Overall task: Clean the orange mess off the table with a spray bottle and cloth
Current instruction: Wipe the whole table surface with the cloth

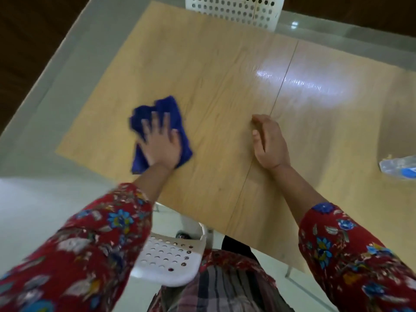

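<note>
Left hand [161,144] presses cloth [157,131] near table [225,86] edge

Left hand [161,145] flat, right hand [270,143] edgewise.

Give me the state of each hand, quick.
Left hand: open, fingers spread flat, pressing the crumpled blue cloth onto the light wooden table.
Right hand: holding nothing, resting edge-down on the table.

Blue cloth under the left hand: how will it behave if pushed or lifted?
The blue cloth looks bunched and folded, so probably floppy and light. Under the flat left hand it likely slides easily on the glossy table; lifted, it would probably droop.
</note>
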